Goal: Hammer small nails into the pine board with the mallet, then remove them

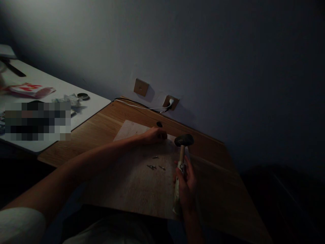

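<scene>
My right hand [188,181] is wrapped around the wooden handle of a hammer [184,140], whose dark, rounded head points up and away from me. Beneath my hands lies a pale wooden board [124,193]. Near its far edge my left hand [154,135] is closed, fingertips curled down; whatever they hold, if anything, is too dark to make out. Between my two hands, several small shiny metal pieces, nail-like in shape, lie on the board; one small group [151,167] is nearest the middle, with a single piece [161,167] to its right.
The board rests on a brown wooden desk [218,183] against the wall. A white table [93,105] adjoins at left, bearing a red-and-white packet [31,88], crumpled plastic [72,100] and a round dark object [83,96]. A white cable [142,108] runs to a wall socket [170,102].
</scene>
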`<action>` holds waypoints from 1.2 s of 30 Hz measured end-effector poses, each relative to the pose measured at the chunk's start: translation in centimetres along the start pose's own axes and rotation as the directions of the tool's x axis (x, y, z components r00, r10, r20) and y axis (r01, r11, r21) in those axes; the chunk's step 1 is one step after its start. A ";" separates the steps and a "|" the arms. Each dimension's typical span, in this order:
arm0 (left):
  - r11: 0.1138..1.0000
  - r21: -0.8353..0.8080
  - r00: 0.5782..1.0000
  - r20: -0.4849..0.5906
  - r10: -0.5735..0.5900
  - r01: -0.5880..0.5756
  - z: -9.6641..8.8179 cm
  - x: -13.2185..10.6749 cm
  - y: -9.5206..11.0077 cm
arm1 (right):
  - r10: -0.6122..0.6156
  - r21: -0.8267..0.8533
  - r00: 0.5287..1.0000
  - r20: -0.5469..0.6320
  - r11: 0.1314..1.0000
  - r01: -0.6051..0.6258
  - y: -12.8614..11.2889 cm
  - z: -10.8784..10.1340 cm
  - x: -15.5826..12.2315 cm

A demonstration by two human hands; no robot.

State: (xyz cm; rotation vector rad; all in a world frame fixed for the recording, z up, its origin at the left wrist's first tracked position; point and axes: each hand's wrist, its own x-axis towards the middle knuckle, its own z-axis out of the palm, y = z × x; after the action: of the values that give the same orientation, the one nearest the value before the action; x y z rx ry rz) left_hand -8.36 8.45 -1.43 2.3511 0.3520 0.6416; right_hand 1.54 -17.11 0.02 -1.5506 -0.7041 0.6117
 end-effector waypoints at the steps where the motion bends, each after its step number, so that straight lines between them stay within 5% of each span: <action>1: 1.000 0.007 1.000 0.000 0.000 0.000 0.0 0.0 -0.1 | 0.005 0.005 1.000 0.003 1.000 -0.005 0.0 0.0 0.0; 11: 0.998 0.052 0.999 0.047 -0.024 0.021 0.4 0.0 0.1 | -0.070 -0.061 0.994 0.084 0.995 0.075 -0.6 0.8 1.4; 36: 0.998 -0.024 0.997 -0.045 -0.062 0.061 0.7 0.3 -0.5 | -0.079 -0.130 0.979 0.187 0.986 0.105 1.1 0.7 0.9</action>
State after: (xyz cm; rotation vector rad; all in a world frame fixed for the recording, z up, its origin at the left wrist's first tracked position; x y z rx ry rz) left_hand -7.79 8.51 -2.14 2.2984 0.4334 0.6670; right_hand 1.69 -16.02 -1.16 -1.5938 -0.9698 0.6512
